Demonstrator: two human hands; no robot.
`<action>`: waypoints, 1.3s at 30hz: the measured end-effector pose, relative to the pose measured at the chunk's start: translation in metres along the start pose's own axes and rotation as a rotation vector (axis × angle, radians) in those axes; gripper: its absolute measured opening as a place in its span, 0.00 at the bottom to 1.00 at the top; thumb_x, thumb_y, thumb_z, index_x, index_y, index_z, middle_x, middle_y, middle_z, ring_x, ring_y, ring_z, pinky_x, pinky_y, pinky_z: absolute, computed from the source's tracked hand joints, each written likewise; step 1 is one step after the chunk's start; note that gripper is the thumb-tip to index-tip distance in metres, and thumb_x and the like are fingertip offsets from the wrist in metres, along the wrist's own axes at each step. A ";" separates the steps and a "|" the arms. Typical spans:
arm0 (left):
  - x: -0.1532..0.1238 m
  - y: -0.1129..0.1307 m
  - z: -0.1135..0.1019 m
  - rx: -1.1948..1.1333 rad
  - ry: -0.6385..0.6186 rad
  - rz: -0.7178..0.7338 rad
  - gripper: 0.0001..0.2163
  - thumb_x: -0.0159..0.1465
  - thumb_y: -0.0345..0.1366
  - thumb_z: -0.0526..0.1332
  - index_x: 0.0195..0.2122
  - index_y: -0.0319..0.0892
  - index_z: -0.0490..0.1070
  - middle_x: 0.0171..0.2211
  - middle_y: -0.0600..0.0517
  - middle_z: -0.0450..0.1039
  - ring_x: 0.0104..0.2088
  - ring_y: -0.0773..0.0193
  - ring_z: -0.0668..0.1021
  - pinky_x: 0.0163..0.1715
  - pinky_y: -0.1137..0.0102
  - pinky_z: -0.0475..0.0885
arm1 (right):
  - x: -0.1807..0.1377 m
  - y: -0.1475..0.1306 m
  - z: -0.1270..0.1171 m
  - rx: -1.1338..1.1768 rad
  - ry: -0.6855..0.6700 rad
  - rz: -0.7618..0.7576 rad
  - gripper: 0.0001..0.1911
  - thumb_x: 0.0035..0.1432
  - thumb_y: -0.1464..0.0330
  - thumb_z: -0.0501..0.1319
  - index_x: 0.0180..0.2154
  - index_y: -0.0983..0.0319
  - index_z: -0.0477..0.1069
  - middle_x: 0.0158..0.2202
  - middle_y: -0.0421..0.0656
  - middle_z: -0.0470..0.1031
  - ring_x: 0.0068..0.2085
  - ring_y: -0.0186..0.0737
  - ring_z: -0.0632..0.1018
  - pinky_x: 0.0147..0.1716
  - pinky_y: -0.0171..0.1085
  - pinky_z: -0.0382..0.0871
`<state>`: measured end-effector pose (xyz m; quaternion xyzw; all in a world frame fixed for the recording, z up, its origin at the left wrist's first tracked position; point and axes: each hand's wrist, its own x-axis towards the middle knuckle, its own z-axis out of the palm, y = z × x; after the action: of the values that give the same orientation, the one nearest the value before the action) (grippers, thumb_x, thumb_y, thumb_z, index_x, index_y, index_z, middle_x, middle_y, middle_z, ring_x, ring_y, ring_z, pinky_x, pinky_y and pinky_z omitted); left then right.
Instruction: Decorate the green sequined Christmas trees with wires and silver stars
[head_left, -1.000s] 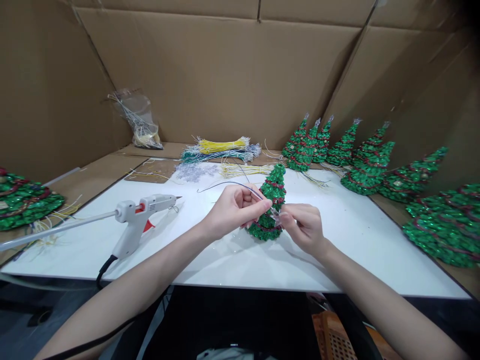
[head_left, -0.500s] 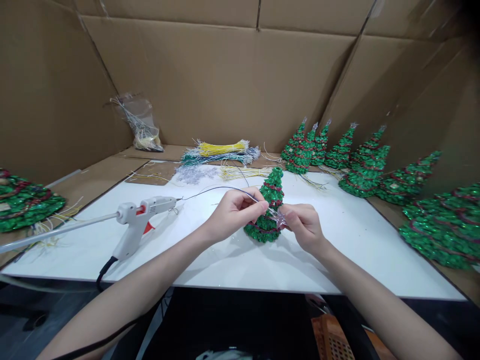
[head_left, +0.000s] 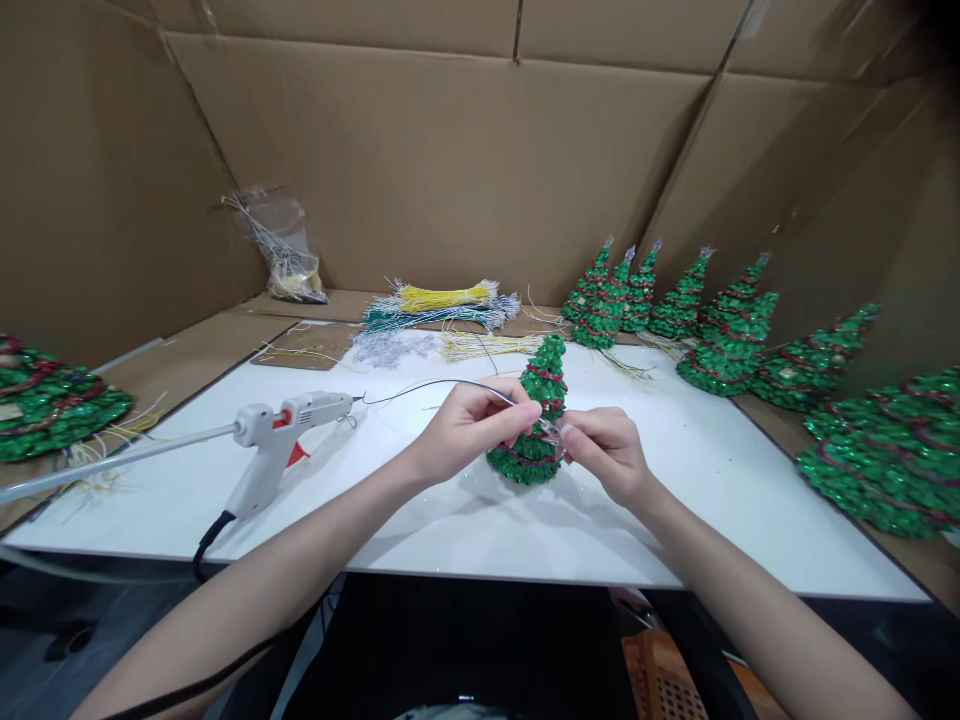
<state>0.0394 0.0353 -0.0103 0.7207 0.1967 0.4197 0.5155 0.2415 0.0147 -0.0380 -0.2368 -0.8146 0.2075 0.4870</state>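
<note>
Between thumb and fingers, my left hand (head_left: 480, 425) pinches a thin dark wire (head_left: 427, 381) that trails left toward the glue gun's nozzle. My right hand (head_left: 606, 450) grips a small clear star (head_left: 553, 432), partly covered by the thumb. Both hands meet closely, with the wire's end at the star; whether it sits inside cannot be made out. Just behind them a small green tinsel Christmas tree (head_left: 544, 375) with red garland stands upright, its tip bare. The white glue gun (head_left: 274, 445) with a red trigger rests on the white board (head_left: 420, 530) at left.
Several star-topped trees (head_left: 679, 295) line the right rear; a larger tree (head_left: 892, 455) stands right, another tree (head_left: 52, 405) far left. Bundled wires (head_left: 442, 300) and a pile of clear stars (head_left: 394, 348) lie at the back. Cardboard walls (head_left: 435, 150) enclose the table. A plastic bag (head_left: 285, 250) leans back left.
The star has turned in my right fingers and shows less of its face, with the thumb now over it. My left hand has shifted very slightly right. The trees and glue gun stay put.
</note>
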 end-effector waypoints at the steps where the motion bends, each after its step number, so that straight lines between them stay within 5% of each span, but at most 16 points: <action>1: 0.000 0.000 0.000 0.002 -0.013 -0.011 0.14 0.65 0.39 0.62 0.24 0.38 0.69 0.21 0.56 0.66 0.21 0.73 0.65 0.21 0.74 0.57 | 0.000 0.000 0.000 0.002 -0.010 -0.008 0.20 0.68 0.67 0.55 0.22 0.62 0.64 0.17 0.35 0.59 0.19 0.28 0.61 0.20 0.32 0.54; 39: -0.005 -0.002 -0.002 0.038 -0.061 -0.057 0.12 0.66 0.41 0.62 0.30 0.39 0.73 0.27 0.53 0.70 0.26 0.70 0.69 0.25 0.74 0.64 | 0.001 -0.001 0.002 -0.033 0.005 -0.017 0.20 0.68 0.66 0.55 0.22 0.62 0.66 0.17 0.35 0.61 0.19 0.28 0.61 0.19 0.32 0.54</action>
<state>0.0354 0.0340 -0.0139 0.7368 0.2093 0.3787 0.5195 0.2391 0.0144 -0.0376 -0.2384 -0.8187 0.1893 0.4869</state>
